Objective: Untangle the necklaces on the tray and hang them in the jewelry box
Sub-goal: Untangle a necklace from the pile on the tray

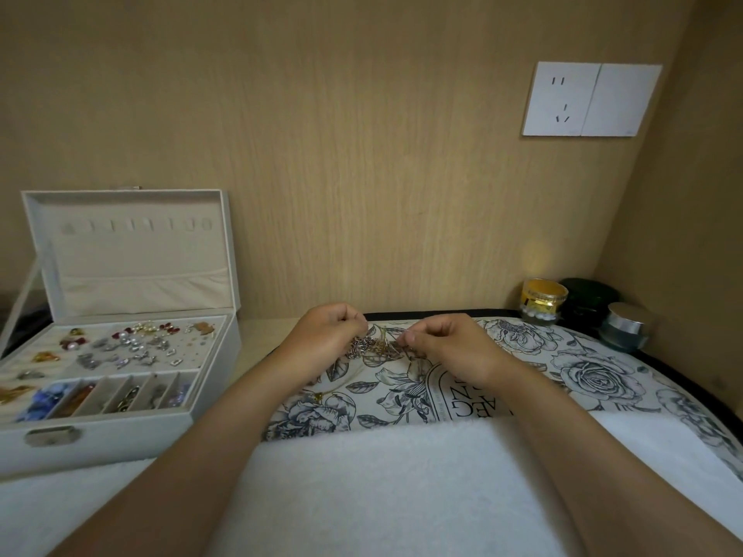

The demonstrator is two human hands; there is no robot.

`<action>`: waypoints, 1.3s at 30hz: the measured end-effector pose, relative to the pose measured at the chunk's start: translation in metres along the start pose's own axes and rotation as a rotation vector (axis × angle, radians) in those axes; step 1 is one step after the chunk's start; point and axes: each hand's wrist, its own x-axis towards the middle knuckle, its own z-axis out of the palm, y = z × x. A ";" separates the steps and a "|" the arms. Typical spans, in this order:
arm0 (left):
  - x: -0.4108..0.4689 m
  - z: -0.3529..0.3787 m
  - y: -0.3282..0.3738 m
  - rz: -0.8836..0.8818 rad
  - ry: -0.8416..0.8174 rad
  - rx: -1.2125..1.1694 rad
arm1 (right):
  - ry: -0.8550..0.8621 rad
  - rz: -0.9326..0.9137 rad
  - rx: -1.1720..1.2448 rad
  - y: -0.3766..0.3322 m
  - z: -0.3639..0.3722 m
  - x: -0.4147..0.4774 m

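A white towel (362, 496) lies nearest, overlapping the floral tray (583, 379) on the desk. At the tray's far side, the left hand (325, 331) and right hand (450, 343), fingers curled, each pinch the tangled necklaces (376, 347) lying between them. The jewelry box (120, 440) stands open to the left.

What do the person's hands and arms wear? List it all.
Left hand and right hand are bare: no gloves, no watch or bracelet at either wrist. No sleeve shows along either arm. Rings cannot be told.
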 end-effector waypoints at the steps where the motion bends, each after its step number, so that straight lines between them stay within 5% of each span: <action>1: -0.001 -0.001 0.001 0.002 -0.009 -0.006 | 0.008 -0.002 -0.005 0.000 0.000 0.000; 6: 0.001 -0.006 -0.003 -0.081 -0.049 -0.209 | -0.035 0.011 -0.035 -0.003 0.002 -0.003; 14: 0.002 -0.014 -0.009 0.087 -0.013 0.314 | -0.020 0.044 -0.127 -0.005 -0.003 -0.006; 20: -0.001 -0.006 -0.015 0.261 0.077 0.690 | -0.236 0.057 -0.241 -0.014 -0.009 -0.012; 29: 0.007 -0.011 -0.031 0.383 0.008 0.756 | -0.441 0.111 -0.379 -0.031 -0.004 -0.019; 35: 0.007 -0.012 -0.033 0.385 0.029 0.873 | -0.099 -0.104 -0.525 -0.008 0.008 -0.002; 39: 0.001 -0.014 -0.026 0.357 0.018 0.839 | -0.187 -0.201 -0.584 -0.001 0.015 0.004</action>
